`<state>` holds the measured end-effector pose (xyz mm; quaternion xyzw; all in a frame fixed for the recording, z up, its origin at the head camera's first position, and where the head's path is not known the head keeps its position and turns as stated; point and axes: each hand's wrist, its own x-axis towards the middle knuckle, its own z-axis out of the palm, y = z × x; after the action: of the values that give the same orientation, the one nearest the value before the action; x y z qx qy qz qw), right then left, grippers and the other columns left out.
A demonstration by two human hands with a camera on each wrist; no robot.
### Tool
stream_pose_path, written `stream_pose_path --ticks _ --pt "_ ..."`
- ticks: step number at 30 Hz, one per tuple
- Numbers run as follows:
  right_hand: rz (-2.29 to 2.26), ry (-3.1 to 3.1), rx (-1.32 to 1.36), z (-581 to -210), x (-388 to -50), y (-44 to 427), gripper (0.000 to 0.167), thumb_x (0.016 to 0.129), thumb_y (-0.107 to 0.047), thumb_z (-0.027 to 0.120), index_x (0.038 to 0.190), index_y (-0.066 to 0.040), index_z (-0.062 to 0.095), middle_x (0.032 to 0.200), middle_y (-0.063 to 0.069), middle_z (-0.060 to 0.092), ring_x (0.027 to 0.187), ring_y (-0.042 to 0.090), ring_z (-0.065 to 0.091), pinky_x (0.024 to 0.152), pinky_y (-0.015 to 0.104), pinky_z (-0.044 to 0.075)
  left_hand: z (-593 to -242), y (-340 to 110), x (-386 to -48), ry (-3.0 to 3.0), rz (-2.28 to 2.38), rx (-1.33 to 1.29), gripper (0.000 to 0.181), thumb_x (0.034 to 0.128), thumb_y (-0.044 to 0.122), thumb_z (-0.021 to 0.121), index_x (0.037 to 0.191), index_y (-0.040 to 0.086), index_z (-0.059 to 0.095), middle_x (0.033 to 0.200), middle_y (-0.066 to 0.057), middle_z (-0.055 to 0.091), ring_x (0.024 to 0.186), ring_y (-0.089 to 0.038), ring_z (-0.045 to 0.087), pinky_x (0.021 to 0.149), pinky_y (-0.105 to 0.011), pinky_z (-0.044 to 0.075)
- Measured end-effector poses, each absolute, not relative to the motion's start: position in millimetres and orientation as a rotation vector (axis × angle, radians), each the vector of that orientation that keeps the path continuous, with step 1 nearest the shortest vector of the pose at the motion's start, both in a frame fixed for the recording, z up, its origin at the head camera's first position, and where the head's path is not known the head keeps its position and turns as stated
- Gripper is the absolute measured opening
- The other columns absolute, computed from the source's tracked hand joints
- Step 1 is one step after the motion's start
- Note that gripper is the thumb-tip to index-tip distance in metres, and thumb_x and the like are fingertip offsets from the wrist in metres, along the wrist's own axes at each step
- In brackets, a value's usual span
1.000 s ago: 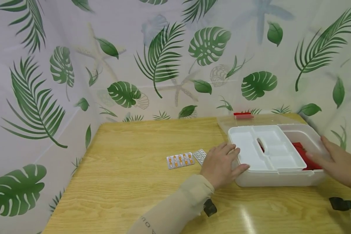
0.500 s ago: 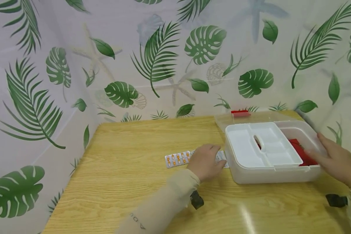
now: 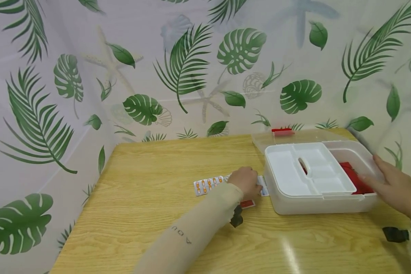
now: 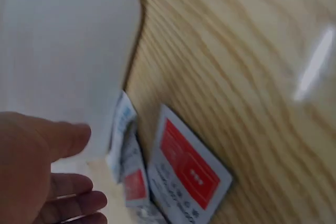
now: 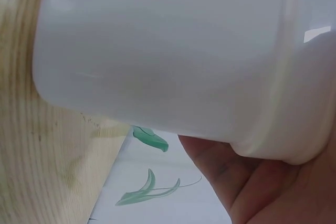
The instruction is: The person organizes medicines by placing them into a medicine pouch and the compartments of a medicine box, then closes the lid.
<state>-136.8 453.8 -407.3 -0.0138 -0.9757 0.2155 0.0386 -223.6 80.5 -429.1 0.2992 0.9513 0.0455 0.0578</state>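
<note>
My left hand [image 3: 244, 182] is low over a small cluster of flat packs beside the box, fingertips pointing down. In the left wrist view its thumb stands apart from the loosely bent fingers, with nothing seen between them. Near them lie a red-and-white packet [image 4: 189, 166], a smaller packet with a red patch [image 4: 135, 182] and a white packet with blue print [image 4: 122, 124]. An orange capsule blister pack [image 3: 205, 185] lies to the left. My right hand [image 3: 397, 186] grips the right end wall of the translucent plastic box [image 3: 315, 205], thumb over the rim.
A white divided tray [image 3: 284, 171] with a handle covers the box's left part. Red material [image 3: 352, 177] shows inside on the right. The clear lid [image 3: 315, 134] with a red clasp [image 3: 282, 132] lies folded back. A leaf-print curtain [image 3: 191, 76] hangs behind the wooden table [image 3: 150, 167].
My left hand has left the box's left rim and moved left and down onto the packs. A red-and-white packet now shows below its wrist. The right hand keeps its grip on the box.
</note>
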Motion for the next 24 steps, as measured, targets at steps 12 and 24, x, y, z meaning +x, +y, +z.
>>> stream_pose_path --ticks 12,24 --pt "0.662 -2.998 -0.057 -404.5 -137.7 451.8 0.084 0.099 -0.040 0.048 0.149 0.005 -0.002 0.143 0.044 0.016 0.123 0.065 0.024 0.092 0.077 0.021 -450.7 96.8 -237.6 2.847 0.010 0.779 0.045 0.0841 0.059 0.063 0.105 0.019 0.068 0.105 0.003 0.054 0.095 -0.013 0.047 0.080 -0.030 0.048" --pt "0.706 -3.005 -0.055 -403.8 -135.0 451.7 0.084 0.099 -0.040 0.048 0.149 0.006 -0.002 0.145 0.043 0.012 0.127 0.064 0.017 0.096 0.076 0.016 -457.2 95.0 -240.1 2.860 0.184 0.812 0.050 0.0791 0.051 0.074 0.113 0.018 0.060 0.106 0.004 0.054 0.099 -0.013 0.051 0.080 -0.027 0.048"
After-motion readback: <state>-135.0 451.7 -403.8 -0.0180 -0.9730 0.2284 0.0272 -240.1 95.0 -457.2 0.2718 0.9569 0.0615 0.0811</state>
